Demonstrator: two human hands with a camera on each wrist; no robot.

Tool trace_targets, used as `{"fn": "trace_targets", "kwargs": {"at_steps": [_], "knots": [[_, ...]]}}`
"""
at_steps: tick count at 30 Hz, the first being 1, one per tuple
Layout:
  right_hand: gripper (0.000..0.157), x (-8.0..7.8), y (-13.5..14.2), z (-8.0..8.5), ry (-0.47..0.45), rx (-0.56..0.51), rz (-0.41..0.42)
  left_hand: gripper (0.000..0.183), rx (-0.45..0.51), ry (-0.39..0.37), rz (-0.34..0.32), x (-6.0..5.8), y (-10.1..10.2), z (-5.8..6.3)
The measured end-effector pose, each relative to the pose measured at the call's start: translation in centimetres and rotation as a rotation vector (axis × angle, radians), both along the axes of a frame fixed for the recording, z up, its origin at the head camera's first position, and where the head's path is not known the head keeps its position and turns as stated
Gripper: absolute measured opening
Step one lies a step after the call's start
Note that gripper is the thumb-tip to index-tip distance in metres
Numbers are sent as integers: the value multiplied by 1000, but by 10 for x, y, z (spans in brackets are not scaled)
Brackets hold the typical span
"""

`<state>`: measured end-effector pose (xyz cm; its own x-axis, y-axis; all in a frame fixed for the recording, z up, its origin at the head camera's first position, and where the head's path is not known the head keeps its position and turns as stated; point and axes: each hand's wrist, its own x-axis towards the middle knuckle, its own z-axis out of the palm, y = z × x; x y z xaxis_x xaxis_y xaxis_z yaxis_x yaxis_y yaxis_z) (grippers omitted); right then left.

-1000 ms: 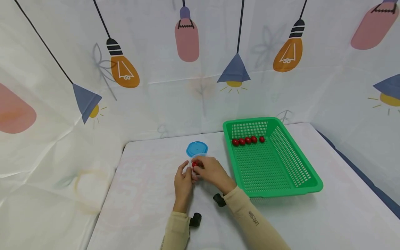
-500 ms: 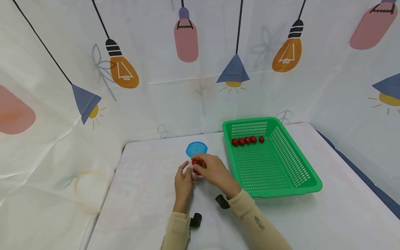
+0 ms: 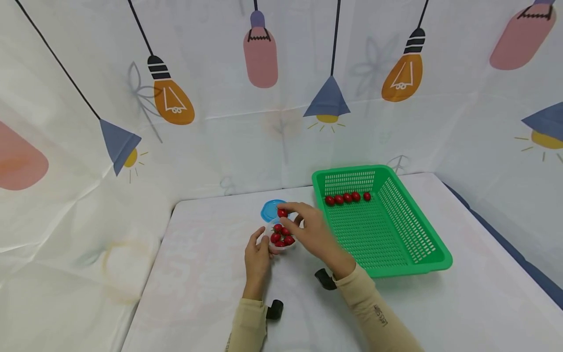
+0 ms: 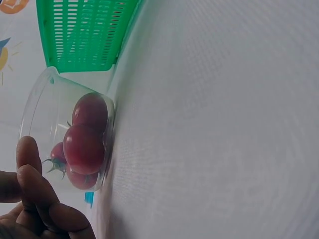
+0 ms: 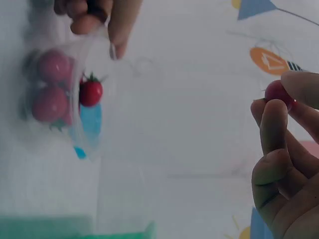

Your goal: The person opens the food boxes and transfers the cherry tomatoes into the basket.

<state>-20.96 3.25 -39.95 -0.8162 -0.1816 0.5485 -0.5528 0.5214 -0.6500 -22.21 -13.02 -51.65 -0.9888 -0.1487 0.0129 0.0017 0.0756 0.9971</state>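
Note:
A clear plastic tub (image 4: 42, 104) stands on the white table with several red cherry tomatoes (image 3: 281, 238) inside. My left hand (image 3: 257, 261) holds the tub at its left side, fingertips at the rim in the left wrist view. Just above and behind the tub, my right hand (image 3: 314, 232) pinches one cherry tomato (image 3: 282, 213) between thumb and fingers. The right wrist view shows this tomato (image 5: 278, 93) raised well away from the tub. Behind the tub lies a blue lid (image 3: 269, 211), partly covered by the right hand.
To the right sits a green slotted basket (image 3: 374, 239), with several cherry tomatoes (image 3: 347, 197) lined up along its far side. A white cloth wall (image 3: 246, 146) printed with lamps rises behind the table (image 3: 198, 274).
My right hand has drawn up and back from the tub with a cherry tomato in its fingers, uncovering the tomatoes inside. The left hand has stayed at the tub.

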Motion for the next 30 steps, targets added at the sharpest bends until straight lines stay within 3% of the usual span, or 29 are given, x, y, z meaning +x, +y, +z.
{"fn": "trace_targets", "kwargs": {"at_steps": [7, 17, 30], "knots": [[35, -8, 31, 11, 39, 30, -74, 36, 10, -23, -2, -1, 0, -1], [35, -21, 66, 28, -2, 125, -182, 36, -1, -17, -12, -4, -1, -1], [35, -42, 112, 25, -60, 187, -254, 38, 14, -29, -14, -5, -2, -3]]}}
